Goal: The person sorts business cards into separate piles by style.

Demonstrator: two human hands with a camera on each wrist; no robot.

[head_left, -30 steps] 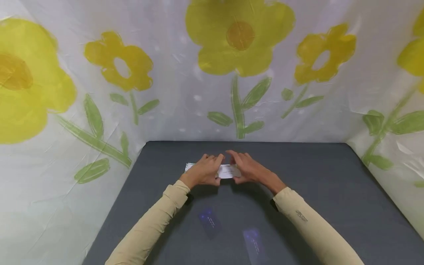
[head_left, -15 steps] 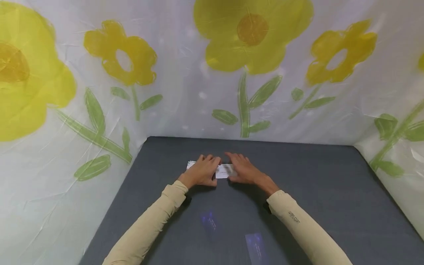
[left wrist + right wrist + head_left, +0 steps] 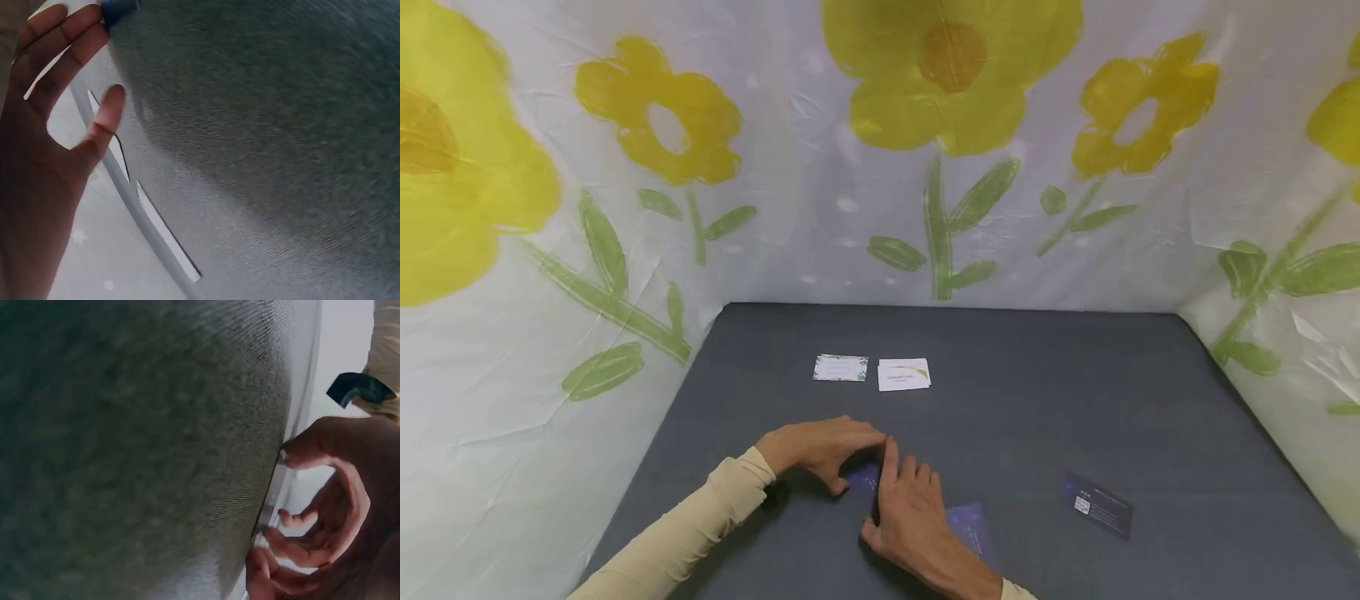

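A dark purple card (image 3: 863, 477) lies on the table, partly covered by both hands. At its left and far edges is my left hand (image 3: 823, 448), thumb spread away from its extended fingers; in the left wrist view the thumb (image 3: 107, 112) stands clear of any card. My right hand (image 3: 913, 518) spans the card's right side, and the right wrist view shows its thumb (image 3: 303, 447) and curled fingers (image 3: 284, 547) at opposite ends of a thin, glossy edge. Farther back lie two white card piles, one leaf-bordered (image 3: 840, 368), the other yellow-marked (image 3: 904, 375).
A second purple card (image 3: 972, 530) lies just right of my right hand, partly behind it. Farther right is a third purple card (image 3: 1099, 505) with a QR code. The dark grey table (image 3: 1037, 400) ends at a flower-patterned curtain (image 3: 790, 217).
Both hands have left the white cards at the back and come nearer, onto the purple card. The white piles now show side by side; the QR-code card, earlier behind the right arm, is visible.
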